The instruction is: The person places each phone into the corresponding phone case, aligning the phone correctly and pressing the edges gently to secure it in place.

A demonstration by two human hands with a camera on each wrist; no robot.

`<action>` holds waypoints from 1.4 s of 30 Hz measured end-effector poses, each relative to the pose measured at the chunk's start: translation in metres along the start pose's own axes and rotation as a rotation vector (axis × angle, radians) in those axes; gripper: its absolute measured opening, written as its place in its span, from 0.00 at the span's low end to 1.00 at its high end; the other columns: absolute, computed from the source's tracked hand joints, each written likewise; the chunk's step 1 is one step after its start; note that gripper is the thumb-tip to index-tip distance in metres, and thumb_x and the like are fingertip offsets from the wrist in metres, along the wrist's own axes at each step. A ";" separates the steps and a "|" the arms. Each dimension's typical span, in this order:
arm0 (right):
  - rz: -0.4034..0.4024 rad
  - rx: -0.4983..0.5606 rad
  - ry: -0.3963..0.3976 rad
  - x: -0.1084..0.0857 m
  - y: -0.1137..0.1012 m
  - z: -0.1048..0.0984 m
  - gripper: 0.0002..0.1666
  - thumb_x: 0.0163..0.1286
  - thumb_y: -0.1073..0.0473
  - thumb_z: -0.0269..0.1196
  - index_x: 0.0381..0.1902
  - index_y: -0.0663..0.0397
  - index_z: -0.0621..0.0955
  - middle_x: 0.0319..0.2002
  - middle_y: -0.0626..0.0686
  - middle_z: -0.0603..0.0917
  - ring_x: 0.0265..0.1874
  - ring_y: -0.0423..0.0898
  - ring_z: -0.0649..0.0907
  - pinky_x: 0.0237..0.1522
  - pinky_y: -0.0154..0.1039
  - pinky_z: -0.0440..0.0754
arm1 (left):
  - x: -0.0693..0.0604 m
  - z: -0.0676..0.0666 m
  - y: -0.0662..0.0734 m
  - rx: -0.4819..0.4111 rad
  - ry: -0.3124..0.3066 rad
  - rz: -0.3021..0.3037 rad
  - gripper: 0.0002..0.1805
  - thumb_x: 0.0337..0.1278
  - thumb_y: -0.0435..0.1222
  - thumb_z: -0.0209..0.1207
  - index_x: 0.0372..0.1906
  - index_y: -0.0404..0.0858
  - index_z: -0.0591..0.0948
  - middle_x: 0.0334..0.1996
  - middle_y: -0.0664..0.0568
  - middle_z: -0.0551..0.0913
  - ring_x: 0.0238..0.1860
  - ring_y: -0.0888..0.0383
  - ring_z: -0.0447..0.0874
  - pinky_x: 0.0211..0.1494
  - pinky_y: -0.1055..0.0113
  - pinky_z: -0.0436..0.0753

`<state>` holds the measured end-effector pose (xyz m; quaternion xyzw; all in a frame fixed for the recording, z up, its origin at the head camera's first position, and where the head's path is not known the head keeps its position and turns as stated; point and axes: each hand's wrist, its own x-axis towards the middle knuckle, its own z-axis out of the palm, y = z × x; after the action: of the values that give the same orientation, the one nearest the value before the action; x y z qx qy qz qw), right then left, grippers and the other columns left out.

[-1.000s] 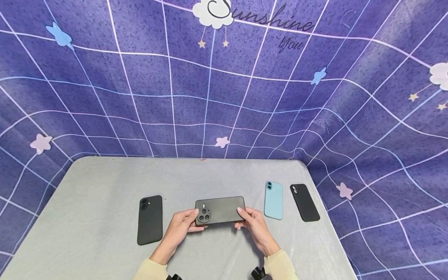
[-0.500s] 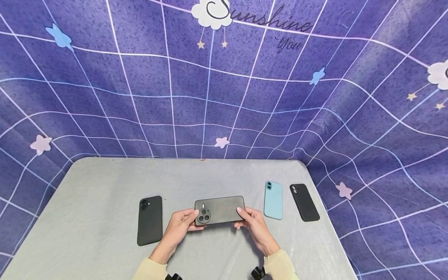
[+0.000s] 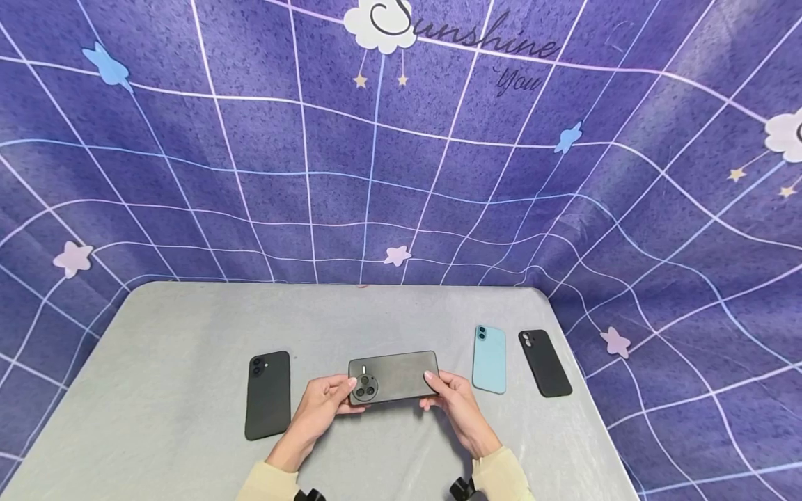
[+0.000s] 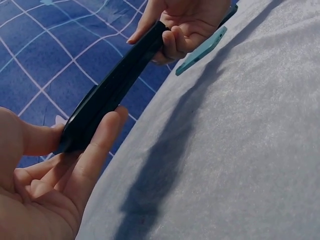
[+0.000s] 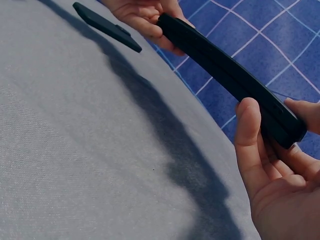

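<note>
A dark grey phone (image 3: 404,376) with a round camera ring lies sideways between both hands, raised over the table. My left hand (image 3: 319,410) pinches its camera end, thumb on the back, fingers underneath. The other end is pinched by my right hand (image 3: 457,407) in the same way. Seen edge-on in the left wrist view, the phone (image 4: 112,90) spans from the left hand (image 4: 55,185) to the right hand (image 4: 192,25). In the right wrist view the phone's long side (image 5: 230,75) faces the camera, with the right hand (image 5: 280,175) at its near end.
A black phone (image 3: 268,396) lies left of the hands on the grey cloth-covered table (image 3: 188,334). To the right lie a light blue phone (image 3: 489,360) and a black phone case (image 3: 546,364). A purple grid-patterned curtain (image 3: 250,153) stands behind and at the sides.
</note>
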<state>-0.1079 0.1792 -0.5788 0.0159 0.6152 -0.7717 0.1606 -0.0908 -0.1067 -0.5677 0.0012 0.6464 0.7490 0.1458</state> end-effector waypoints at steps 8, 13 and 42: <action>-0.001 0.005 -0.014 0.000 -0.002 0.001 0.16 0.83 0.53 0.63 0.46 0.64 0.86 0.32 0.51 0.91 0.25 0.40 0.87 0.34 0.33 0.86 | -0.001 -0.001 0.002 -0.007 0.013 -0.005 0.23 0.83 0.35 0.57 0.61 0.13 0.76 0.54 0.25 0.86 0.45 0.40 0.94 0.52 0.54 0.91; -0.010 0.007 0.000 0.000 -0.004 0.001 0.16 0.82 0.54 0.63 0.47 0.65 0.86 0.33 0.52 0.91 0.25 0.40 0.87 0.34 0.33 0.86 | 0.002 0.001 0.001 -0.006 0.025 -0.011 0.26 0.83 0.39 0.58 0.63 0.15 0.76 0.53 0.28 0.87 0.46 0.41 0.94 0.52 0.56 0.91; -0.007 0.014 0.042 -0.001 -0.002 0.003 0.18 0.81 0.55 0.65 0.51 0.68 0.85 0.34 0.53 0.92 0.25 0.41 0.87 0.35 0.34 0.86 | 0.000 0.001 -0.001 -0.074 -0.043 0.014 0.28 0.80 0.32 0.60 0.69 0.13 0.69 0.59 0.23 0.82 0.49 0.32 0.91 0.55 0.49 0.90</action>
<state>-0.1072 0.1769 -0.5761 0.0310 0.6130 -0.7760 0.1451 -0.0907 -0.1056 -0.5688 0.0162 0.6148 0.7733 0.1543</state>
